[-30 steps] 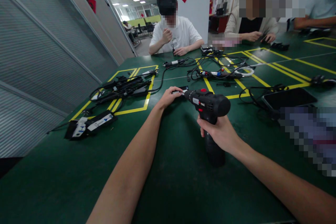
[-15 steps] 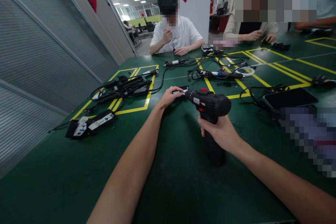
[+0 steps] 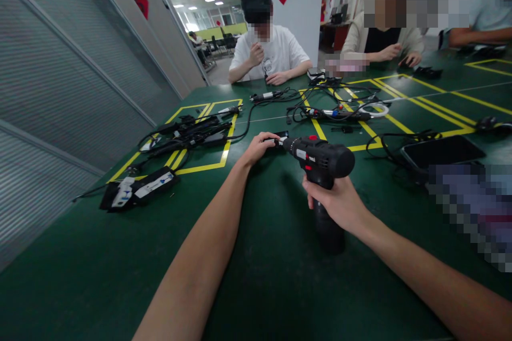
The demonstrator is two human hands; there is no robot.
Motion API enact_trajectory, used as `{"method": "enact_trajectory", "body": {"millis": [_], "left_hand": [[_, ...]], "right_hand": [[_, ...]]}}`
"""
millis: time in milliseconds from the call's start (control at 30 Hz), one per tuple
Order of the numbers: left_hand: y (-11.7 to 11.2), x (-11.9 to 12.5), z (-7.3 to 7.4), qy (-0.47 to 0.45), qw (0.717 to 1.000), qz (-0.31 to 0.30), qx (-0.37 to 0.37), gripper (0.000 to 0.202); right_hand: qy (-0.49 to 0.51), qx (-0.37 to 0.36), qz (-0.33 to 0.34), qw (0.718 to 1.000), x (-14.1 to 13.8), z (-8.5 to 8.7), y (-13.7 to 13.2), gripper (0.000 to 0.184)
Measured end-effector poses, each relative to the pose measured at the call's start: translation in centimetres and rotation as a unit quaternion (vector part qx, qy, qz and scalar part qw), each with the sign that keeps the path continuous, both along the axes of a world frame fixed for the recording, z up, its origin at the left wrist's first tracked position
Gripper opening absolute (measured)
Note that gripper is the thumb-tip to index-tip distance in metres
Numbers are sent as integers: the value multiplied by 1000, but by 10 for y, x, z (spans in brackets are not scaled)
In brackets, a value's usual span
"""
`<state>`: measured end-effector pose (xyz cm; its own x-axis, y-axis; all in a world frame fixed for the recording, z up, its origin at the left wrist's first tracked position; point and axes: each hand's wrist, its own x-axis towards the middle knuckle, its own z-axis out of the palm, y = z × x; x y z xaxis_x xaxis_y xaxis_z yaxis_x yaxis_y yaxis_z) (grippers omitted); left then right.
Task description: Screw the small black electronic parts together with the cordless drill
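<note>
A black cordless drill (image 3: 325,162) with red trim stands on its base on the green table (image 3: 256,266). My right hand (image 3: 338,203) is wrapped round its handle. My left hand (image 3: 259,148) reaches to the drill's front end and pinches a small silver bit (image 3: 276,141) at the chuck. A small black object (image 3: 280,134) lies on the table just behind the fingers.
Black cables and tools (image 3: 188,134) lie in yellow-taped squares at the left; a black device with white labels (image 3: 138,189) lies nearer. More cables (image 3: 336,109) and a dark tablet (image 3: 442,151) are at the right. Other people sit across the table.
The drill and both hands have shifted very slightly to the right; otherwise nothing has changed.
</note>
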<state>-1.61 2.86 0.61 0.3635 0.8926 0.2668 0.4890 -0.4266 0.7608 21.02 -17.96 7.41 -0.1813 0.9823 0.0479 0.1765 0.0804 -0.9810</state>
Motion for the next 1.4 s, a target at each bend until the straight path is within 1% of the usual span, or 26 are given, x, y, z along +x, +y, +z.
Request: {"method": "enact_trajectory", "body": {"millis": [167,400,700,867,1100,1300,1400], "left_hand": [[-1,0,2,19,1000,4,-1,35],[-1,-1,2,19,1000,-19,15,37],[1,-1,-3,9,1000,-10,9,37],[1,-1,-2,14,1000,-10,6,36],[0,0,0,16,1000,-3,6,36],[-4,1,1,9,1000,1,3,36],[-4,2,1,11,1000,10,-3,36]], "right_hand": [[6,-5,-3,1000,0,-2,0,10],[-2,-10,-6,1000,-1,0,-1,10],[9,-9,-1,1000,-1,0,-1,9],[9,-2,2,1000,-1,0,-1,8],[17,-10,2,1000,0,1,-1,8],[16,5,4,1000,1,-2,0,7],[18,1,5,1000,1,-3,0,7]]}}
